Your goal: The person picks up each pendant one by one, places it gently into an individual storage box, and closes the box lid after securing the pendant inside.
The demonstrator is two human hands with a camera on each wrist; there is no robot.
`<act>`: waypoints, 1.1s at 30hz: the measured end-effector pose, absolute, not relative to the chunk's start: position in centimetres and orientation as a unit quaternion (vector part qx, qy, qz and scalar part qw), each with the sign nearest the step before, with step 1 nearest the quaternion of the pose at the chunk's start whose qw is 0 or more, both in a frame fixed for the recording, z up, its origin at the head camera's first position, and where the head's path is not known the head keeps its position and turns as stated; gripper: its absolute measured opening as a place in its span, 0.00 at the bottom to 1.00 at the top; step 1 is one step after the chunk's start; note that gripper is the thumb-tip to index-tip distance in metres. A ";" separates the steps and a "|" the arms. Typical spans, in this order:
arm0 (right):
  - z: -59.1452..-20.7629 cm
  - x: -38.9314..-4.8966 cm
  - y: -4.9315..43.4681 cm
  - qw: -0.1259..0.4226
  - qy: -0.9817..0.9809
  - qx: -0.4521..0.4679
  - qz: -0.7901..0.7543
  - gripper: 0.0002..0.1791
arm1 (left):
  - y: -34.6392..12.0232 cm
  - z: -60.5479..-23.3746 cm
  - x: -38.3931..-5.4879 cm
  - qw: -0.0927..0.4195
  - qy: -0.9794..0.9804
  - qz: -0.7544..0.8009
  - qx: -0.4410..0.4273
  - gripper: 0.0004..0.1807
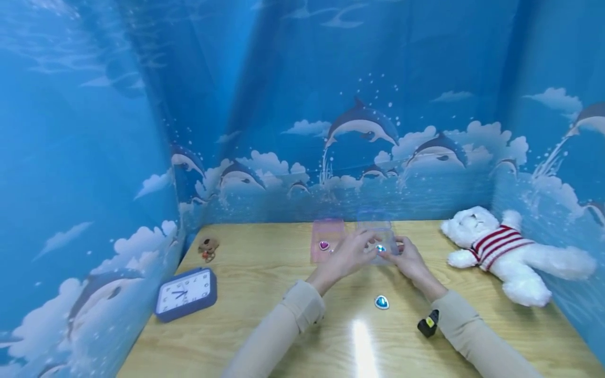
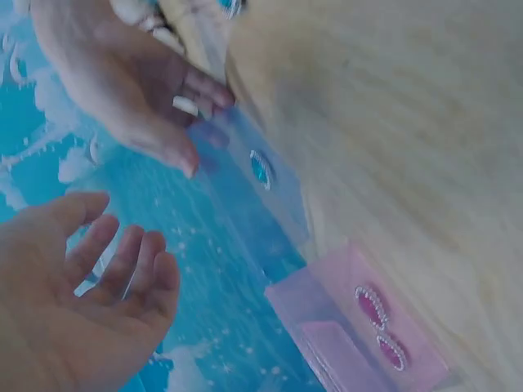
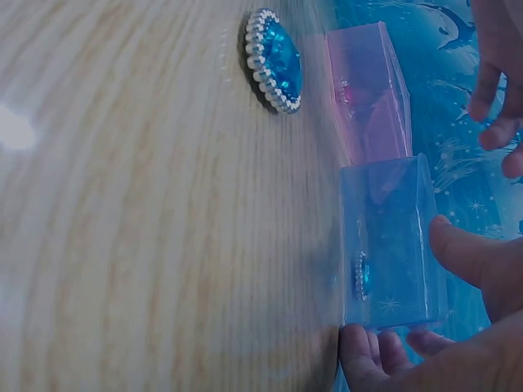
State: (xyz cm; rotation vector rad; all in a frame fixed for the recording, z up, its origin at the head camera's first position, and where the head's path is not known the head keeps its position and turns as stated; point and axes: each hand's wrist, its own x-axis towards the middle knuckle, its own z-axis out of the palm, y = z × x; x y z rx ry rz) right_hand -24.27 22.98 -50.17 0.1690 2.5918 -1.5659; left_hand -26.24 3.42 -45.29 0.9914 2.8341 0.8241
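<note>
right wrist: right hand (image 3: 472,358) against blue box (image 3: 396,233)

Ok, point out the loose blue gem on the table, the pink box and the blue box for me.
Loose blue gem (image 1: 382,302): head view, middle of its blue stone.
Pink box (image 3: 378,110): right wrist view, wall facing the camera.
Blue box (image 3: 399,216): right wrist view, wall facing the camera.

Gems (image 1: 323,245) are contained in two boxes (image 3: 396,212) placed side by side on the table (image 1: 264,299). A loose gem (image 1: 382,302) is positioned before them, flanked by clock (image 1: 186,294) (left) and bear (image 1: 506,247) (right).
</note>
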 end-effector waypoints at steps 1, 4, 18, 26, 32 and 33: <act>-50.2 -24.3 23.0 0.051 0.854 0.055 -0.514 0.46 | 3.5 -45.5 -25.9 0.021 0.909 0.253 0.331 0.18; -50.3 -24.3 23.3 0.044 0.857 0.053 -0.511 0.44 | 3.7 -46.1 -24.9 0.038 0.905 0.213 0.367 0.20; -50.2 -24.4 23.4 0.062 0.850 0.059 -0.519 0.46 | 3.9 -47.9 -22.4 0.119 0.881 0.124 0.441 0.23; -50.5 -24.5 23.5 0.065 0.854 0.061 -0.512 0.47 | 3.8 -48.8 -21.7 0.132 0.881 0.064 0.449 0.28; -50.6 -24.5 23.4 0.067 0.853 0.060 -0.515 0.46 | 4.0 -49.4 -21.2 0.118 0.876 0.027 0.466 0.24; -50.6 -24.4 23.5 0.068 0.853 0.061 -0.514 0.46 | 4.0 -49.5 -21.2 0.114 0.876 0.023 0.468 0.23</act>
